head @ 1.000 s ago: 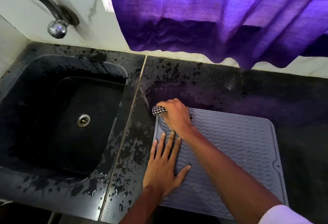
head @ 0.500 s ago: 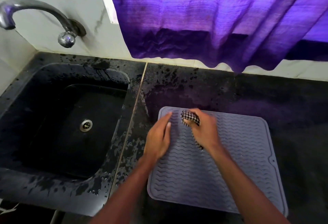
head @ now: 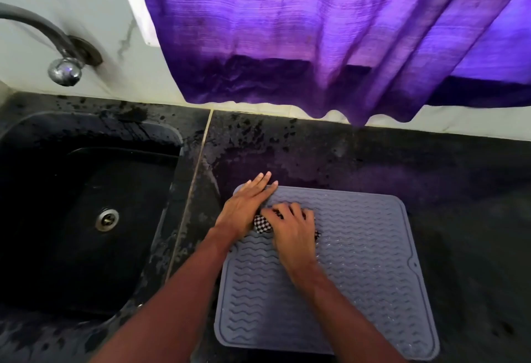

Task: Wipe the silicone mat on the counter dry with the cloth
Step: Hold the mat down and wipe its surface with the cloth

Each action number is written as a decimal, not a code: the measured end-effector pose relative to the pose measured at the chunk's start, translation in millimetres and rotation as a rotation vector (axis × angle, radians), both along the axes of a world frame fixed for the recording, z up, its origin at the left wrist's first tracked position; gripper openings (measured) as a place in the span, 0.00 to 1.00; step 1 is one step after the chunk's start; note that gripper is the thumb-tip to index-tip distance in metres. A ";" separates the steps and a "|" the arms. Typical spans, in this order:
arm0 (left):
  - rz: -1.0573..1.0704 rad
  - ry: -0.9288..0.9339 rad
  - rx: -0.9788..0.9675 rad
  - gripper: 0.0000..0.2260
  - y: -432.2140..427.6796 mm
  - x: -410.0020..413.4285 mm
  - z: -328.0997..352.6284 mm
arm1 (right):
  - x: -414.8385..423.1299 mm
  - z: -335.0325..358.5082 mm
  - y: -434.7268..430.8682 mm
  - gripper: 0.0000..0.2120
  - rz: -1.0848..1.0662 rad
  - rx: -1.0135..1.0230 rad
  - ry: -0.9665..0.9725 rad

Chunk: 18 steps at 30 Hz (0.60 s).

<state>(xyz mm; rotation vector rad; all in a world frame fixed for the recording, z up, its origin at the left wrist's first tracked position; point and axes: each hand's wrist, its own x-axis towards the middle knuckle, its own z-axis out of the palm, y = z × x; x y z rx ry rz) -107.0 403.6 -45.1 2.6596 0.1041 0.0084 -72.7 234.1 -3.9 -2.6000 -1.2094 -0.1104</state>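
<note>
The right hand (head: 290,230) clutches the black-and-white checked cloth (head: 262,226) at the far-left corner of the grey ribbed silicone mat (head: 382,290) on the black counter (head: 459,190), the flat left hand (head: 247,207) pins the mat, and droplets (head: 353,250) rightward suggest much remains.

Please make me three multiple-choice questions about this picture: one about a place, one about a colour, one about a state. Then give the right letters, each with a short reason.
1. Where does the left hand lie?
A. on the near right corner of the mat
B. on the far left corner of the mat
C. on top of the right hand

2. What colours does the cloth have?
A. plain purple
B. plain grey
C. black and white checks

3. How is the right hand?
A. flat and open
B. curled round the cloth
C. lifted, holding nothing

Answers:
1 B: its straight fingers lie over that corner.
2 C: the checks show between the two hands.
3 B: its fingers bend over the bunched cloth on the mat.
</note>
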 end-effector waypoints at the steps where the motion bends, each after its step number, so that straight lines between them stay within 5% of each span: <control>1: 0.008 -0.011 0.004 0.33 -0.7 0.1 -1.6 | 3.7 0.7 -5.2 0.15 -0.013 -0.009 -0.015; 6: 0.006 -0.062 -0.011 0.41 3.1 -3.5 -9.4 | 37.9 1.1 -57.4 0.15 -0.042 -0.102 -0.067; 18: 0.063 -0.009 -0.009 0.38 -4.5 -1.2 0.2 | 107.2 24.3 -180.6 0.22 -0.376 -0.281 -0.002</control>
